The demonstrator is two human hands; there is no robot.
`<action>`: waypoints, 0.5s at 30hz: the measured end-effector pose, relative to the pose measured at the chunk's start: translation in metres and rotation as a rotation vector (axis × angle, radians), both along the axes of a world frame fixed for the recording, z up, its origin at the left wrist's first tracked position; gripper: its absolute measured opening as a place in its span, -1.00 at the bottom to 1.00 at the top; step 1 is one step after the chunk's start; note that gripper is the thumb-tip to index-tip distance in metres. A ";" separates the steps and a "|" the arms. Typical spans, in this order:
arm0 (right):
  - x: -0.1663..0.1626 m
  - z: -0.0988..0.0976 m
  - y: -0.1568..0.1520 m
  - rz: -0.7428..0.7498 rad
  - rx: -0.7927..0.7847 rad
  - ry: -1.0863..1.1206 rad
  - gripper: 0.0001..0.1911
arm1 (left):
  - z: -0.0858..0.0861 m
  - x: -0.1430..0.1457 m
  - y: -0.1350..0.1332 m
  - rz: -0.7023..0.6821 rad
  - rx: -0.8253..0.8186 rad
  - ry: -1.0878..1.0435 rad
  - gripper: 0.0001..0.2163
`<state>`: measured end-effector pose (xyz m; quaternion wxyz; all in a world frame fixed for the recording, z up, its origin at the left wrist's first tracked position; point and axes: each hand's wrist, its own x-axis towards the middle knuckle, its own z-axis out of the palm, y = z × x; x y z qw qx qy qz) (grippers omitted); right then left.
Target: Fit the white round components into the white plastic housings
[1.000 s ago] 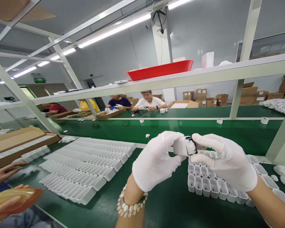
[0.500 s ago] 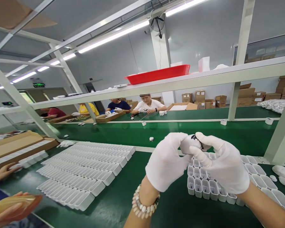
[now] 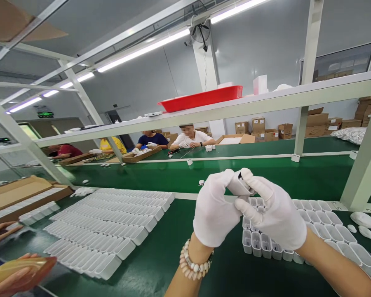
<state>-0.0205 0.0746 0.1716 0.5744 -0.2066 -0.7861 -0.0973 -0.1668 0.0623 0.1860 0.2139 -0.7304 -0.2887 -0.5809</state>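
Raised over the bench, my left hand (image 3: 215, 210) in a white glove is closed around a small white plastic housing (image 3: 235, 185) with a dark slot at its top. My right hand (image 3: 273, 214), gloved too, pinches the same piece at its right side with thumb and fingers. Its exact kind is not clear, and the fingers cover much of it. Below and behind my right hand stand rows of open white plastic cases (image 3: 261, 244), some with a small dark mark inside. Part of those rows is hidden by the hand.
Many white cases (image 3: 111, 235) lie in tight rows on the green bench to the left. A co-worker's hand (image 3: 1, 233) is at far left, near a cardboard box (image 3: 27, 198). A green conveyor (image 3: 160, 171) and a shelf with a red tray (image 3: 200, 99) lie ahead.
Both hands have shifted slightly left with the white housing, which is now turned with its dark slot more upward. The small white pieces on the conveyor have moved right.
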 end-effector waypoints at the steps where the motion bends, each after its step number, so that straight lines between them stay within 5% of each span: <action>1: -0.001 -0.001 -0.001 0.005 0.003 0.000 -0.40 | -0.001 0.000 0.000 0.011 0.016 0.000 -0.63; 8: -0.009 -0.008 -0.004 -0.171 0.051 -0.036 -0.57 | -0.010 -0.004 0.016 0.048 0.032 0.034 -0.60; 15: 0.001 0.003 -0.014 0.050 -0.104 -0.024 -0.71 | -0.016 -0.002 0.025 -0.234 -0.128 -0.037 -0.68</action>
